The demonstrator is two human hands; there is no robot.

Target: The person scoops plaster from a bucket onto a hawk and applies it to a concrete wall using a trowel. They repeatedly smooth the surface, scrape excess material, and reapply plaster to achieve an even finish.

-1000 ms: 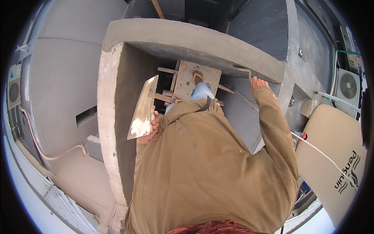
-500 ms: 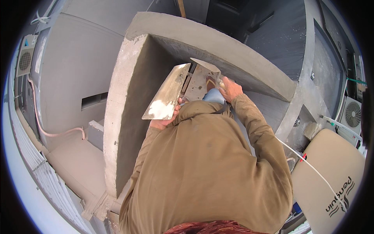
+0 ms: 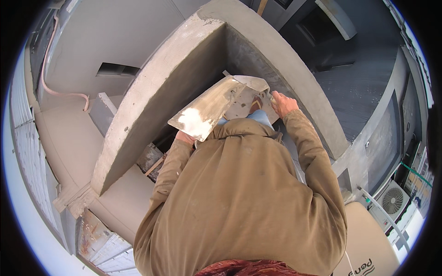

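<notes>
My left hand (image 3: 185, 137) is closed under a long, flat plaster float (image 3: 216, 102), mostly hidden by it. White plaster lies on the float's near end, and its face is worn and smeared. My right hand (image 3: 284, 105) is wrapped round the handle of a trowel (image 3: 252, 83) with a broad grey blade. The trowel's blade is at the float's far end; whether they touch I cannot tell. Both tools are held in front of my waist, inside the corner of a low plastered wall (image 3: 156, 87).
The wall runs off to both sides of me from its corner. My sandalled foot (image 3: 256, 105) stands below the trowel. To the right are a large beige tank (image 3: 368, 239) and an air-conditioner unit (image 3: 392, 200). A pink hose (image 3: 60, 93) lies beyond the wall at left.
My view has turned left, so the wall corner sits farther right and the tank lower. The float has tilted flatter, and the trowel's blade has come down closer to its far end.
</notes>
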